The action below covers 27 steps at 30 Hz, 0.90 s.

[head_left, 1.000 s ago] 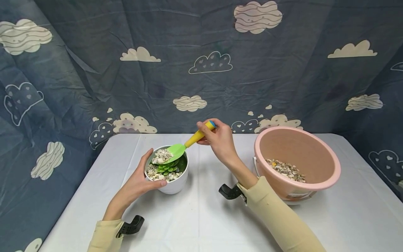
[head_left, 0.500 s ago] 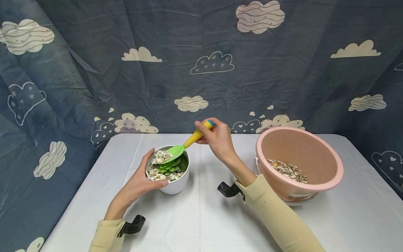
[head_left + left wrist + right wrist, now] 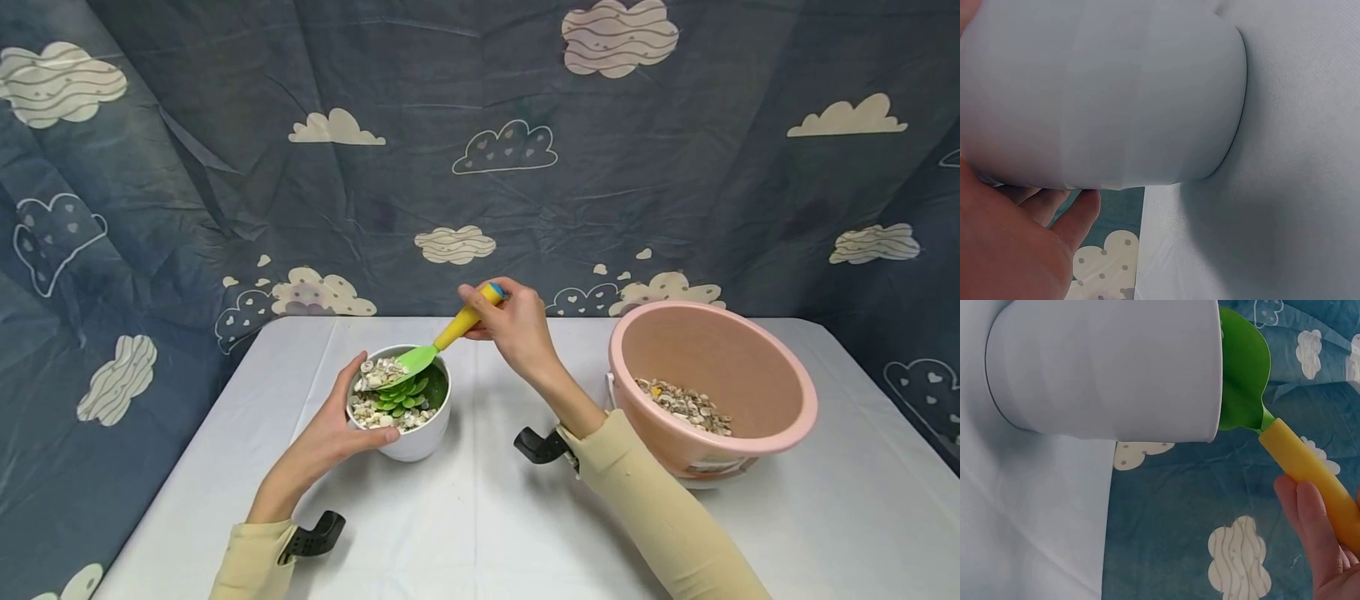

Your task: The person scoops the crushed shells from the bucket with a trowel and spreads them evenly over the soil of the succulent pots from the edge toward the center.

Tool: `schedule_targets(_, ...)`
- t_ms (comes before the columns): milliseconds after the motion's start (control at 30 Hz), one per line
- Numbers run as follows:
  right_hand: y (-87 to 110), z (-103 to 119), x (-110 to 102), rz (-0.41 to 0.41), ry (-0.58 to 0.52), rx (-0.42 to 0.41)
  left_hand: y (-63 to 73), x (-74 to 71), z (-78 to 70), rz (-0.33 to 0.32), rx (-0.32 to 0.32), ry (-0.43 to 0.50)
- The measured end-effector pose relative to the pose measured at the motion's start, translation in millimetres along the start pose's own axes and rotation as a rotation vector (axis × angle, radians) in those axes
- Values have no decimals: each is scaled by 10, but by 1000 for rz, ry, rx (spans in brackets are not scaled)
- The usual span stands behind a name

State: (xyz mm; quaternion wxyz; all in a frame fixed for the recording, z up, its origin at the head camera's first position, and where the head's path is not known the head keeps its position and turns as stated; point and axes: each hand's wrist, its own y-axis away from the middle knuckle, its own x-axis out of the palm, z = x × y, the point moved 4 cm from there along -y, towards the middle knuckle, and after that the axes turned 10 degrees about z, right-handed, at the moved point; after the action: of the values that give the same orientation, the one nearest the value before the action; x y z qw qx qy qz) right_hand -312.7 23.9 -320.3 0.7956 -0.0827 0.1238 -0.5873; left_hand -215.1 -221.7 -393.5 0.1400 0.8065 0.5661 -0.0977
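Observation:
A white flower pot (image 3: 416,442) stands on the table, holding a green succulent (image 3: 403,398) with pale pebbles around it. My left hand (image 3: 327,433) grips the pot from the left, thumb at the near side and fingers along the far side. In the left wrist view, the pot's wall (image 3: 1104,94) fills much of the picture. A small trowel with a green blade (image 3: 417,359) and yellow handle (image 3: 459,327) is held by my right hand (image 3: 517,329). Its blade tilts down over the pot's rim, with pebbles at its tip above the succulent.
To the right stands a pink bucket (image 3: 712,312) with pebbles (image 3: 686,406) in its bottom and a white handle at its side. A white cloth covers the table (image 3: 480,517). Behind it hangs a dark blue curtain (image 3: 420,192) with cloud prints.
My right hand and the trowel have shifted slightly left, and the blade with its pebbles sits a little farther left over the pot. My left hand stays on the pot.

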Motion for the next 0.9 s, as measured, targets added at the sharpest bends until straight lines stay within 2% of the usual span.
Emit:
schedule_targets(167, -3, -11, -11, -2, 0, 11, 1, 2, 1, -4, -14, -13)
schedule_targets(900, 40, -99, -102, -35, -72, 89, 2, -2, -6, -2, 6, -12)
